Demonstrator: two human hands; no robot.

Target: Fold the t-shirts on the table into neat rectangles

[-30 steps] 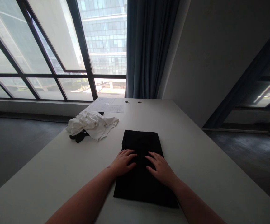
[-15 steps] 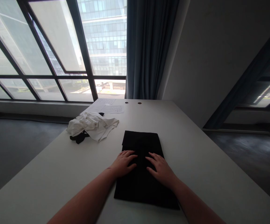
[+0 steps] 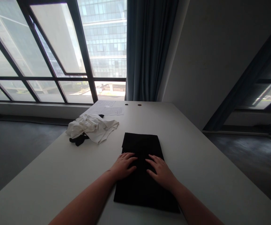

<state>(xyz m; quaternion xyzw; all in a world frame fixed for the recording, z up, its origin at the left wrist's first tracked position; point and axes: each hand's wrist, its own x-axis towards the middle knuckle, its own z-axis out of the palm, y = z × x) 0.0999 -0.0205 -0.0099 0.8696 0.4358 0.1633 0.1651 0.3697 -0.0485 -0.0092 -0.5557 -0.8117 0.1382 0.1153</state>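
Observation:
A folded black cloth item (image 3: pixel 143 190), perhaps a garment, lies flat on the white table in front of me. Its layers show as a step along the upper left edge, but its exact kind cannot be made out. My left hand (image 3: pixel 124 165) rests on its left side, palm down with fingers spread. On the right side lies my right hand (image 3: pixel 159 170), also flat with its fingers apart and pointing inward. Bare black fabric shows between the two hands. Neither hand grips the cloth.
A crumpled white garment (image 3: pixel 94 126) lies at the table's left edge, with a black strip of fabric (image 3: pixel 79 139) beside it. Behind are printed papers (image 3: pixel 107 107) and two round holes in the white table (image 3: pixel 184 150). A blue curtain (image 3: pixel 144 53) hangs beyond.
Both hands stay spread on the black cloth in nearly the same place. The whole view has shifted very slightly; nothing was taken hold of or let go.

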